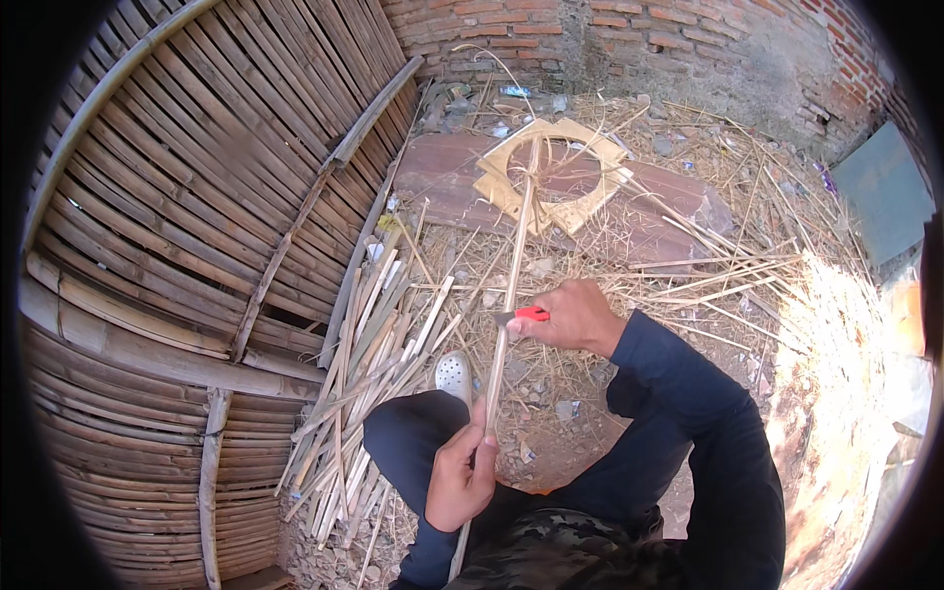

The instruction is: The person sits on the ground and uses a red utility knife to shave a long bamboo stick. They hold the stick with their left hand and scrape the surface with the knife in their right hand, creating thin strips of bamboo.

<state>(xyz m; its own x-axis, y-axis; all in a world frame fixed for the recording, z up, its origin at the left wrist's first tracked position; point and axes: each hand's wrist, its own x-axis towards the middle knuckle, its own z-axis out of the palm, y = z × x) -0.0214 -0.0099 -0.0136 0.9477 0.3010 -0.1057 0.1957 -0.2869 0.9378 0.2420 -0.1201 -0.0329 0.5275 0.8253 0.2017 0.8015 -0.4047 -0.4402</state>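
Note:
My right hand (570, 320) is closed around a red-handled knife (532, 314), whose dark blade touches a long pale bamboo strip (518, 258). Lower down, my left hand (462, 470) grips the same strip near my knee. The strip runs from my lap away from me, and its far end reaches a yellowish board with a round hole (500, 193). Thin curled shavings (568, 169) hang about that far end, over the hole.
On my left stands a bamboo slat wall (246, 147), with a pile of split bamboo strips (354, 383) beside it. A brick wall (669, 59) closes the far side. Reddish-brown sheets (433, 182) lie under the board. Shavings and loose strips (728, 280) litter the ground at right.

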